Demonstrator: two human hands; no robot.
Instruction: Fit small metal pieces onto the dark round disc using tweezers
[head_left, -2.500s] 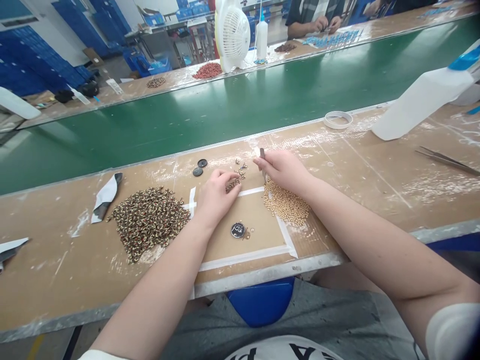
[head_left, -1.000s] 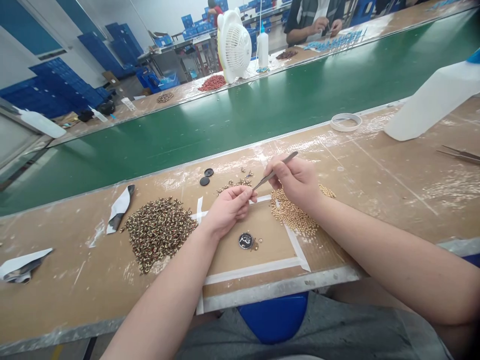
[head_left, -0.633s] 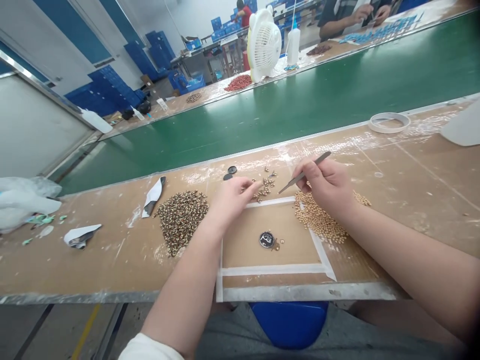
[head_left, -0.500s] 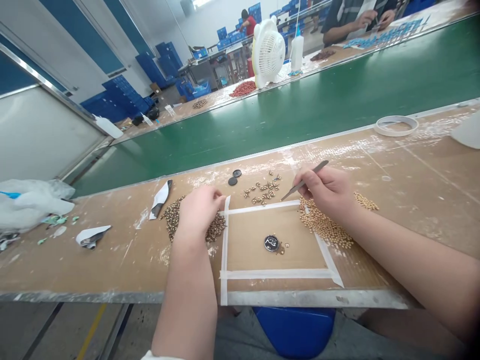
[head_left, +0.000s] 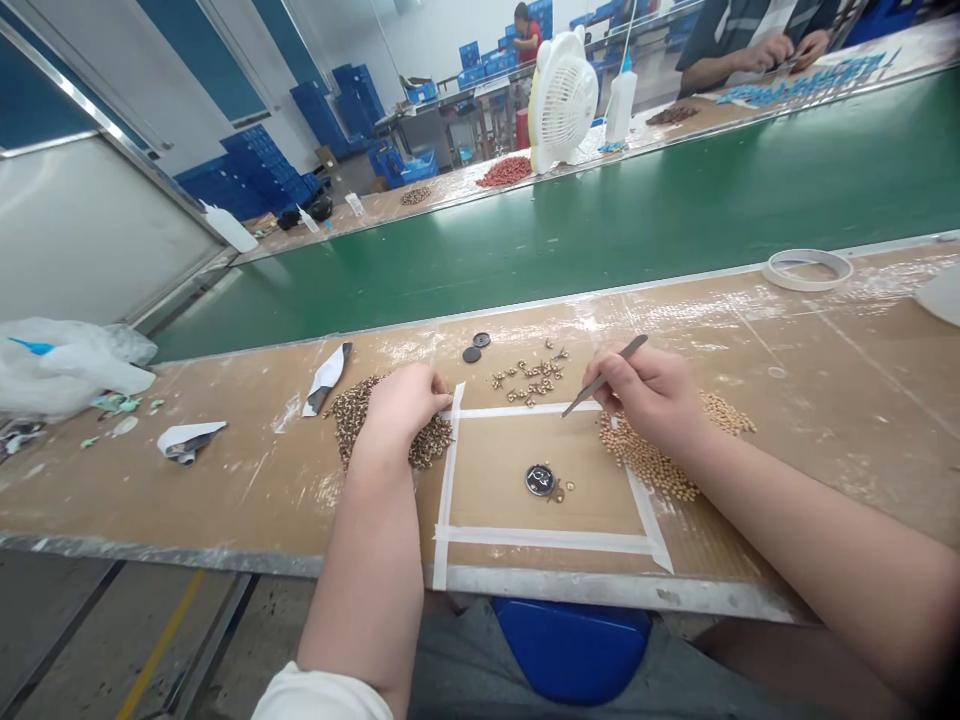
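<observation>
My left hand point(head_left: 409, 405) is over a pile of small dark bronze-coloured parts point(head_left: 352, 415), thumb and fingertips pinched together; whatever is between them is hidden. In my right hand point(head_left: 649, 395) is a pair of metal tweezers point(head_left: 604, 377), tip pointing down and left above the taped strip. Under that hand spreads a pile of small tan beads point(head_left: 652, 460). Between the hands, inside the white tape frame point(head_left: 525, 538), lies a small round black cap point(head_left: 540, 480) with a glossy wet top. Beyond the frame are several scattered brass-coloured pieces point(head_left: 536, 380).
Two black discs point(head_left: 472, 354) and folded paper scraps point(head_left: 328, 378) lie on the table. A tape roll point(head_left: 808, 269) rests at the right. Behind runs a green conveyor belt point(head_left: 480, 265). Across it are a white fan point(head_left: 562, 100) and a co-worker's hands point(head_left: 772, 52).
The camera view has shifted slightly. The tweezers in my right hand now tilt a little differently, tip lower. My left hand stays at the dark pile, fingers still pinched.
</observation>
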